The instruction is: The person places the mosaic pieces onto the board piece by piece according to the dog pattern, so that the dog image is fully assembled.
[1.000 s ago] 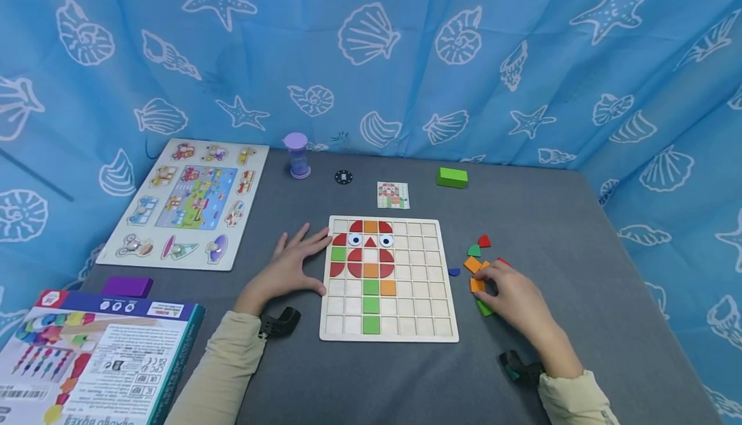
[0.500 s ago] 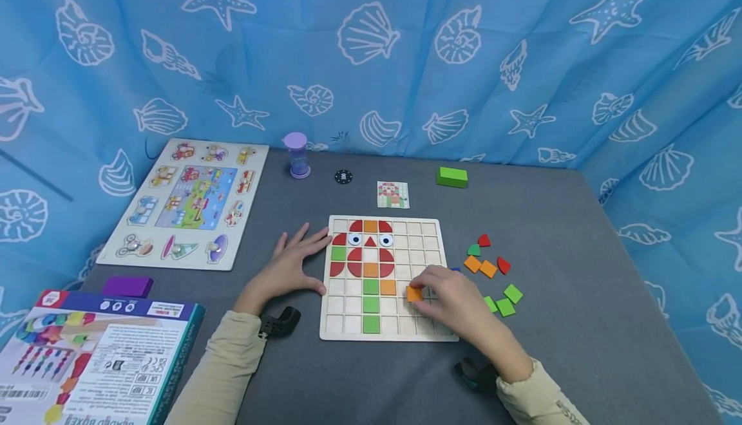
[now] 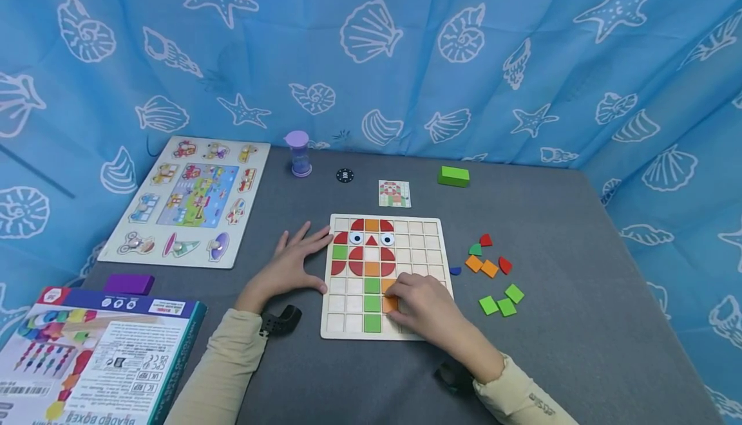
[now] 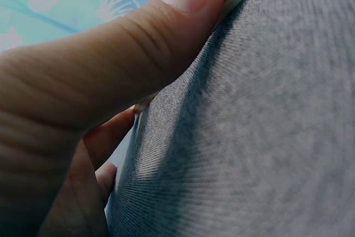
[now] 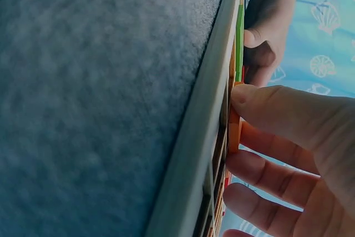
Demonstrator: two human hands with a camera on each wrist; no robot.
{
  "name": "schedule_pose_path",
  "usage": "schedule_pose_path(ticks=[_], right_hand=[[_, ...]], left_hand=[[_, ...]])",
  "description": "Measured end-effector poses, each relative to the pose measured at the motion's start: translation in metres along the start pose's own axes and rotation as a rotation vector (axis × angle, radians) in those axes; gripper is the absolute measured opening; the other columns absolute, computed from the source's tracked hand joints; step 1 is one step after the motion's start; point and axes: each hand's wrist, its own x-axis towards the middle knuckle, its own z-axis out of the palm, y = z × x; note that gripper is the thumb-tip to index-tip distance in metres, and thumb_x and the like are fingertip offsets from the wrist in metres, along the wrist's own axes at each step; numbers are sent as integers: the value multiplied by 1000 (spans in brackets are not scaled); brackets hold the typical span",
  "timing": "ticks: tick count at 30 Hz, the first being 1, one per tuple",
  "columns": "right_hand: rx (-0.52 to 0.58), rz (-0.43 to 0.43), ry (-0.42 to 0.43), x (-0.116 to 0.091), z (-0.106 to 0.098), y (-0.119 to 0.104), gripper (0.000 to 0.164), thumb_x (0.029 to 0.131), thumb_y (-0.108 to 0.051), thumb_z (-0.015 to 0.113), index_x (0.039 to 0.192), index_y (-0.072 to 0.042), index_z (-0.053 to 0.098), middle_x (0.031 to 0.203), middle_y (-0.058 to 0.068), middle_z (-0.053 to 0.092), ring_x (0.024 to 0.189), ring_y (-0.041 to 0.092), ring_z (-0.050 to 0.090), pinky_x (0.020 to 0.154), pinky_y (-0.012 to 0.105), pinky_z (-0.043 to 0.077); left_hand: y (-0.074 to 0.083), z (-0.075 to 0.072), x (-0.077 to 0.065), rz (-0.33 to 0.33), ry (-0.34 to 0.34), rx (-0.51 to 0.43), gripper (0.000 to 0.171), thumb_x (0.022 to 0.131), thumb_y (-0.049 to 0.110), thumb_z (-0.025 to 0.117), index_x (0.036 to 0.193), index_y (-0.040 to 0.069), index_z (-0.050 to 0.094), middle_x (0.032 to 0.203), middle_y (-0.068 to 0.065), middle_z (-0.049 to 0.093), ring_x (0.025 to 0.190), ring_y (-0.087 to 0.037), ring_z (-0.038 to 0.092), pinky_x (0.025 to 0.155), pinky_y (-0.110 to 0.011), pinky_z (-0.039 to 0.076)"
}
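A wooden grid board (image 3: 431,283) lies flat in the head view, bearing red, orange and green tiles and two eye pieces. My right hand (image 3: 429,306) pinches an orange square tile (image 3: 390,305) at the board, right of the green column and just below another orange tile. In the right wrist view, the thumb and fingers hold that orange tile (image 5: 234,131) against the grid. My left hand (image 3: 288,269) rests at the board's left edge, fingers spread; the left wrist view shows its thumb (image 4: 161,31) touching the rim. A small pattern card (image 3: 394,194) lies beyond the board.
Right of the board lie loose green squares (image 3: 507,308), orange squares (image 3: 473,264), red pieces (image 3: 505,265) and a blue piece (image 3: 455,271). Behind are a green block (image 3: 453,176), black disc (image 3: 344,175) and sand timer (image 3: 299,154). Leftward are a knobbed puzzle (image 3: 249,212), purple block (image 3: 129,283) and box (image 3: 116,360).
My right hand has picked up an orange square from the loose pile and moved it left to the board, below the other orange tile. The left hand has stayed at the board's edge.
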Motion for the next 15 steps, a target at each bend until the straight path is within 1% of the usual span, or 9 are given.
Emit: schedule_pose_path(ticks=[6,10,13,15], right_hand=[[-5,29,-9,0,1,-1,22,67,-29,74,85,-18,68,73,-11,54,64,3,46,58,24,41],[-4,49,-25,0,1,0,23,67,-30,74,87,-19,67,75,-11,55,66,3,47,59,24,42],[22,83,-30,-3,-2,3,24,68,-31,74,89,-20,68,79,-11,58,69,3,50,63,24,44],[62,114,-11,-7,-6,11,25,69,-30,74,90,-20,68,82,-10,60,71,4,52,65,25,45]], left_hand=[[0,1,1,-1,0,8,104,52,54,76,140,23,30,147,4,22,137,-27,0,103,-56,-8],[0,0,0,3,2,6,104,52,55,75,140,23,30,147,4,22,137,-27,0,103,-56,-8],[0,0,1,0,0,9,104,52,56,75,140,24,30,147,5,22,137,-27,0,103,-55,-8],[0,1,1,-1,-3,13,104,52,56,75,140,24,29,147,5,21,137,-27,0,103,-56,-8]])
